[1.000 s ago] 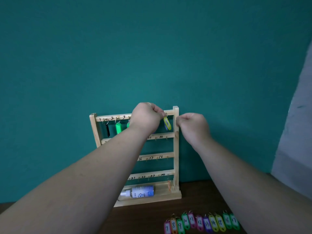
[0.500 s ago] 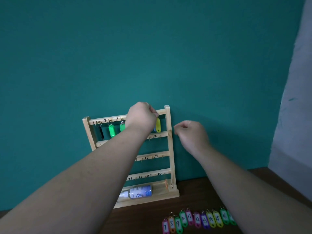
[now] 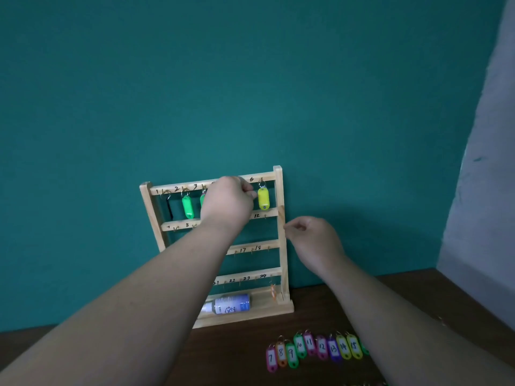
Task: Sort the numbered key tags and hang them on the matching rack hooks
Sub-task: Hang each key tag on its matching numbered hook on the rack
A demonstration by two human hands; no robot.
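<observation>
Yellow key tag (image 3: 263, 198) hangs on rack (image 3: 279, 190) hook 6; left hand (image 3: 227, 201) curled alongside, grasp indiscernible; right hand (image 3: 312, 240) loosely curled, empty.

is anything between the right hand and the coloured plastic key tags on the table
Nothing visible: the right hand hangs beside the pale wooden rack, the coloured plastic key tags lie below on the dark table.

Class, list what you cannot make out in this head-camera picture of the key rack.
Head view:
Hooks 4 and 5 on the rack: behind left hand.
Left hand's grip contents: hidden by its fingers.
Tag row past 15: under right arm.
Orange tag number: too small.
</observation>
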